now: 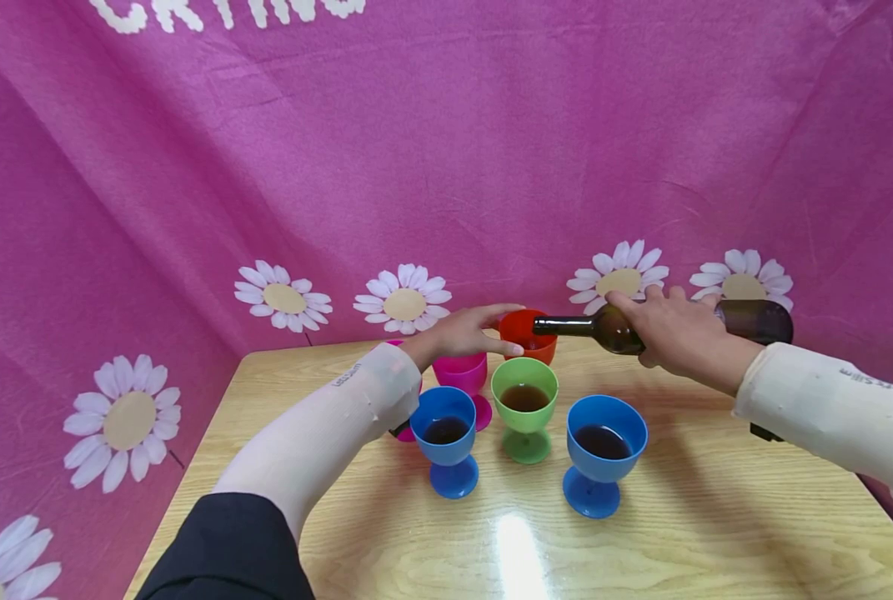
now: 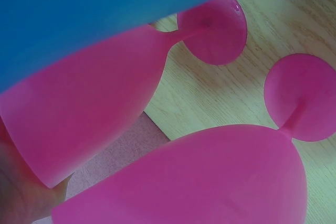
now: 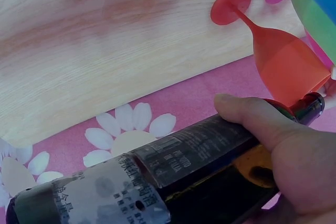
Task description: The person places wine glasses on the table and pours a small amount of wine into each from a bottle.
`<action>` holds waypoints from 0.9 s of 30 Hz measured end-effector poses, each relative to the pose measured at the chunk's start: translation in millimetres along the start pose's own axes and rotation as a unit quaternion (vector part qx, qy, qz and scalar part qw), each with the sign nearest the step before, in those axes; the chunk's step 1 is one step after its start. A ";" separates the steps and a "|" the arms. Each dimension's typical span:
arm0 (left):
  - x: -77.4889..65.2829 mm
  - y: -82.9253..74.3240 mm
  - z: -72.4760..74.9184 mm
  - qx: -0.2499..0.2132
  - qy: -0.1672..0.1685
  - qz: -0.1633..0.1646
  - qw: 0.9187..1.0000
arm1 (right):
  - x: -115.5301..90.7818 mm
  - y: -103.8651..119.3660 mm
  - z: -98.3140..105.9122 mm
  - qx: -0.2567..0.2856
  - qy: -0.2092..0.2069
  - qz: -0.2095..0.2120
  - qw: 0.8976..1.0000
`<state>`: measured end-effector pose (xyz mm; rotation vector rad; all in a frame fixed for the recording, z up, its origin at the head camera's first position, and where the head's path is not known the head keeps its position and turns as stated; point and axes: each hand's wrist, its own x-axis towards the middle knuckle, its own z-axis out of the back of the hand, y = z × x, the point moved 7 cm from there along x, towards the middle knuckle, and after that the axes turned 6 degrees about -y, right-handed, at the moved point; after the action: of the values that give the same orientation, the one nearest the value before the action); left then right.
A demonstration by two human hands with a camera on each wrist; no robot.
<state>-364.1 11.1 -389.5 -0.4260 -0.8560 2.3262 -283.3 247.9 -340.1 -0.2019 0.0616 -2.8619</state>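
My right hand (image 1: 674, 333) grips a dark wine bottle (image 1: 754, 321) tipped almost level. Its neck points left, the mouth over the rim of a red goblet (image 1: 529, 354); in the right wrist view the bottle (image 3: 173, 171) shows a printed label. My left hand (image 1: 464, 333) holds the red goblet near its rim from the left, thumb in front and fingers behind. A green goblet (image 1: 524, 379) stands nearer, between a left blue goblet (image 1: 446, 454) and a right blue goblet (image 1: 596, 467); all three hold dark liquid. How much the red goblet contains is hard to see.
Two pink goblets stand beneath and behind my left forearm, one pink goblet (image 2: 210, 177) showing large in the left wrist view. The wooden table (image 1: 716, 517) ends at a pink cloth (image 1: 491, 167) with daisies, close behind the red goblet.
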 end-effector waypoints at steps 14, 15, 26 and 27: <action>-1.1 -0.8 1.0 0.003 -0.002 -0.001 1.000 | -1.8 0.2 -0.8 0.008 -0.006 -0.001 1.000; -1.2 -0.9 1.0 0.004 -0.002 -0.001 1.000 | -2.0 0.2 -1.0 0.010 -0.006 -0.002 1.000; -0.2 0.1 1.3 0.011 -0.002 0.002 1.000 | -2.6 -3.0 -6.1 0.020 -0.014 -0.004 1.000; 0.0 0.2 1.5 0.011 -0.002 0.002 1.000 | -2.6 -3.2 -6.5 0.022 -0.014 -0.003 1.000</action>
<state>-364.9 10.2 -388.5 -0.4129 -0.8305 2.3386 -282.6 251.8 -346.7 -0.2349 -0.0081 -2.8630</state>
